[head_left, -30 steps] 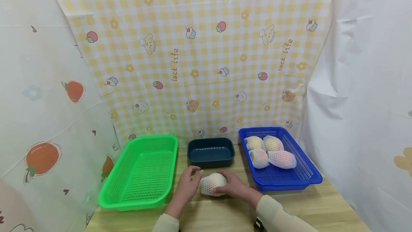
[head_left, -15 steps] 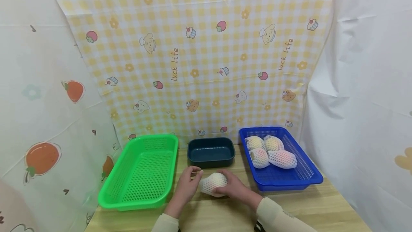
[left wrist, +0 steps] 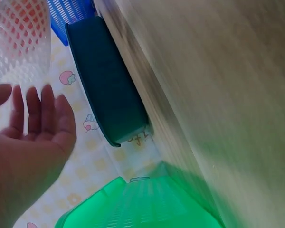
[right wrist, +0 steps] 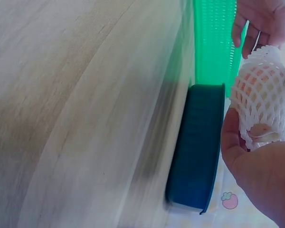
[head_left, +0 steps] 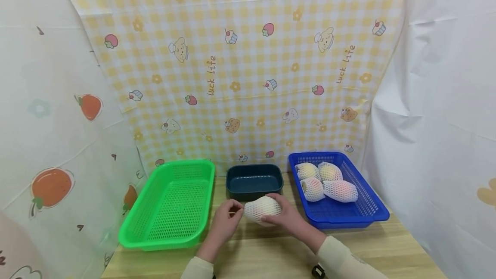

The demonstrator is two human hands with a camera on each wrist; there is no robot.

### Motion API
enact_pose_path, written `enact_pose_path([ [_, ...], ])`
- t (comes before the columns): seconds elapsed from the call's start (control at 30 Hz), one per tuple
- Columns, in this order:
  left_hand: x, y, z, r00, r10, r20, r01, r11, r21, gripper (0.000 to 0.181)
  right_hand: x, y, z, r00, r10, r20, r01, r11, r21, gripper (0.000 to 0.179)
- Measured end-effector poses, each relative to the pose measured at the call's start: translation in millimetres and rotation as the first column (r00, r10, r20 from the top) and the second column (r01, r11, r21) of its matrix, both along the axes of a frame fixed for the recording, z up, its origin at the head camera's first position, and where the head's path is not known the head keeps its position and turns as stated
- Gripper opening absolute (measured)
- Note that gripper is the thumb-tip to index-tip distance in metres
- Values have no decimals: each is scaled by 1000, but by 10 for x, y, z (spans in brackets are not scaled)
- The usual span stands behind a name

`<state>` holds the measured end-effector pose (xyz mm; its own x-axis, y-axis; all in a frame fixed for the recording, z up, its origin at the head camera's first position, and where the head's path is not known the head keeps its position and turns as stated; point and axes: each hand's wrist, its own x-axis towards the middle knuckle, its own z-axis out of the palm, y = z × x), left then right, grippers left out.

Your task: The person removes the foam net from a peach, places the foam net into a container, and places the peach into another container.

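In the head view my right hand (head_left: 286,218) holds a round fruit in a white foam net (head_left: 263,210) just above the table. Reddish and pale yellow skin shows through the mesh, and the right wrist view has the thumb and fingers gripping its sides. At the net's narrow left end is my left hand (head_left: 226,221), thumb and fingertips close together. A thin pale strand (head_left: 232,213) runs between those fingers. In the left wrist view, the left fingertips (left wrist: 47,90) lie right below the net's loose end (left wrist: 26,66).
A green basket (head_left: 125,238) stands at left, a dark teal box (head_left: 253,195) at the back middle. At right, a blue basket (head_left: 372,210) contains several net-wrapped fruits (head_left: 339,190). A patterned cloth (head_left: 232,111) hangs behind the wooden table (head_left: 252,261).
My right hand has raised the net-wrapped fruit and shifted it slightly right. The left thumb and fingertips have come closer together near the net's end.
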<state>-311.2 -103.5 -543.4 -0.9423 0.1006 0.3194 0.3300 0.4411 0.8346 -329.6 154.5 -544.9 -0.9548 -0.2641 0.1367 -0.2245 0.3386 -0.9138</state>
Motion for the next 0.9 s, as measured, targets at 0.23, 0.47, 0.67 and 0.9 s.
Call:
enact_pose_path([
  [0.23, -3, 1, 49, 979, -202, -8, 202, 979, 26, 15, 30, 41, 59, 999, 38, -2, -38, 999, -8, 71],
  [0.47, 10, 37, 97, 959, -283, -16, 282, 947, 153, 37, 68, 51, 94, 994, 100, -35, -100, 995, -1, 72],
  [0.67, 8, 49, 115, 944, -329, 12, 322, 929, 182, 42, 114, 34, 164, 990, 122, -70, -119, 992, 34, 71],
  [0.9, 9, 71, 117, 937, -345, 55, 328, 922, 205, 50, 138, -13, 207, 981, 157, -113, -151, 987, 55, 71],
])
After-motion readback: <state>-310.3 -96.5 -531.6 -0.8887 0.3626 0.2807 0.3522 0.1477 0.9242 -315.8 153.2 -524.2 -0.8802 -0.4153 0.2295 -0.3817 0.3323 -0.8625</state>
